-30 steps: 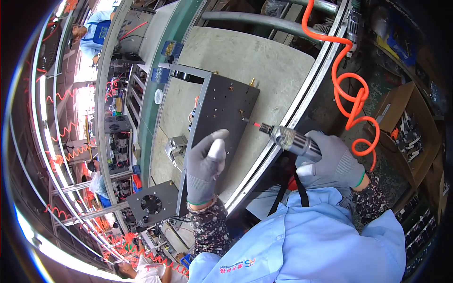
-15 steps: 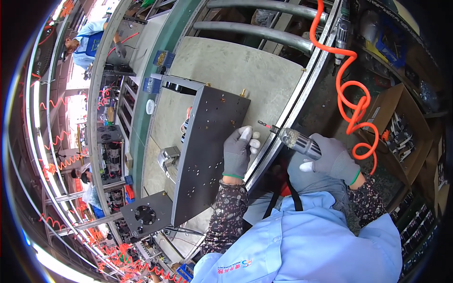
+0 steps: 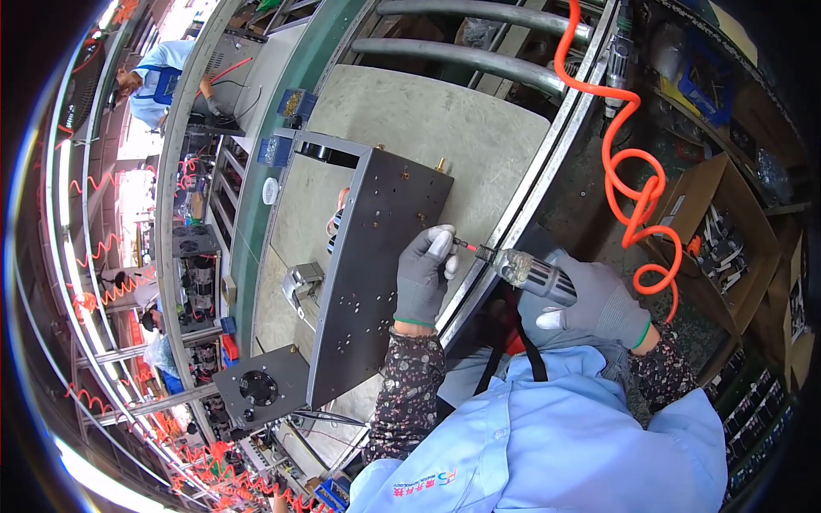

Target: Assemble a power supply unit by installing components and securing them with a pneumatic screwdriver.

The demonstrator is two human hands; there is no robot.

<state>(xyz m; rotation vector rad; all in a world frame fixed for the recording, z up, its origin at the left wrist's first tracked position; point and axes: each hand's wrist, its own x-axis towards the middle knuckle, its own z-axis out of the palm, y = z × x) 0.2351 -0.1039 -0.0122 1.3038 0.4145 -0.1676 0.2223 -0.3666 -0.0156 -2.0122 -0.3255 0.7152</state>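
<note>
My right hand, in a grey glove with pale fingertips, is wrapped round a pneumatic screwdriver. Its thin bit points left, and the tip ends close to the fingertips of my left hand. The left glove's fingers are curled together beside the dark perforated face of an upright metal panel; whatever they pinch is too small to make out. The panel belongs to an open metal case on the bench. A brass fitting sticks out near its far corner.
An orange coiled air hose hangs on the right, near a cardboard box of parts. Steel rollers lie beyond the grey board. Small blue bins line the far edge. A fan plate sits left. A co-worker stands across.
The screwdriver has shifted left, so its bit tip is now close to my left fingertips. My left hand has moved slightly left. The hose has swayed a little left.
</note>
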